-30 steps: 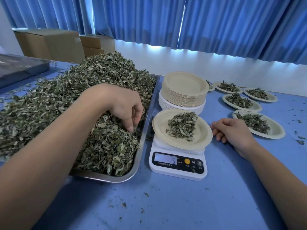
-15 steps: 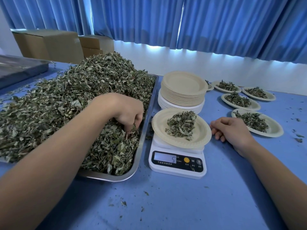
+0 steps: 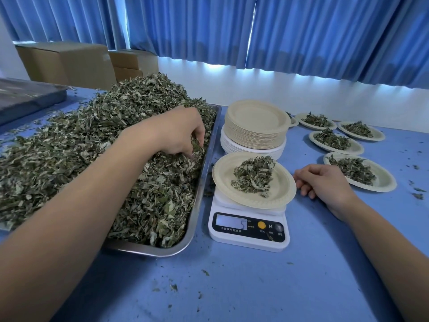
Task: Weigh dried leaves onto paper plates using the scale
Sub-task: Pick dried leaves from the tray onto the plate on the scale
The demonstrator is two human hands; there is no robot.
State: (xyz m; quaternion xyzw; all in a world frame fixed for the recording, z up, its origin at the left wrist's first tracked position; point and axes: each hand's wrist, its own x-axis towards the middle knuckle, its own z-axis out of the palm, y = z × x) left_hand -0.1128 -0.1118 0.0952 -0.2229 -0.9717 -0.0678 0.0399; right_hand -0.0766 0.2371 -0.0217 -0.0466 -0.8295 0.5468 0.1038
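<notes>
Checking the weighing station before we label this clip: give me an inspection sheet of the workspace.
Surface: blue table, strewn with leaf crumbs.
Job's things: scale reads 5, with a paper plate on it holding a small leaf heap; tray piled with dried leaves to its left; stack of empty plates behind it; filled plates at the right.
Clutter: the leaf crumbs only.
Grippers: left hand has its fingers curled into the dried leaves; right hand rests on the table beside the scale, loosely curled, holding nothing.
Cables: nothing seen.
Surroundings: blue curtains, cardboard boxes, second tray far left.
</notes>
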